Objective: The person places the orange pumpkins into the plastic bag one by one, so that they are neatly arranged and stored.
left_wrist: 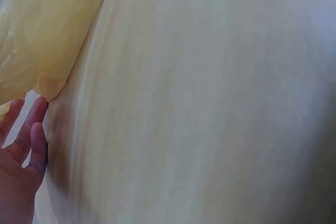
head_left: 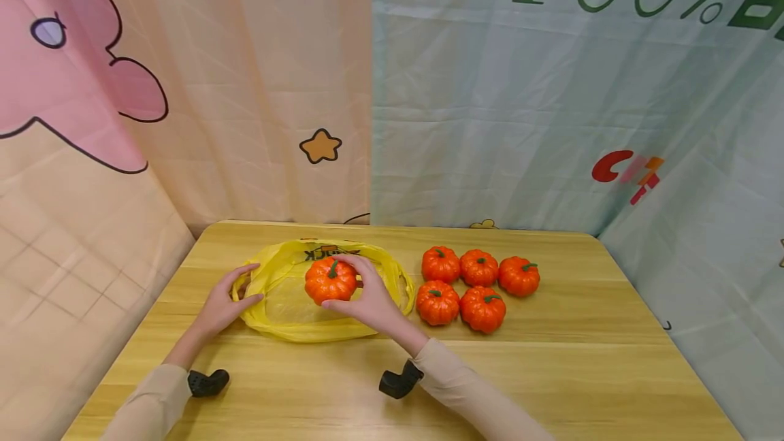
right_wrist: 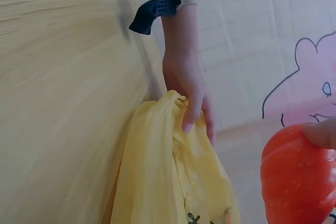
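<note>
In the head view a yellow plastic bag (head_left: 306, 329) lies on the table with its mouth spread wide. My left hand (head_left: 220, 305) is at the bag's left rim, thumb and fingers spread apart against the plastic. The left wrist view shows those fingers (left_wrist: 38, 109) fairly straight, their tips right at the bag. My right hand (head_left: 375, 298) holds an orange toy pumpkin (head_left: 327, 284) with a green stem, between thumb and fingers, over the bag's opening. In the right wrist view the pumpkin (right_wrist: 296, 177) appears close up under my thumb, beside the bag (right_wrist: 152, 171).
Several more toy pumpkins (head_left: 480, 268) stand in two rows on the wooden table (head_left: 551, 373), right of the bag. Printed curtains (head_left: 269, 87) hang behind and beside the table. A black device (head_left: 401, 380) is strapped to each wrist.
</note>
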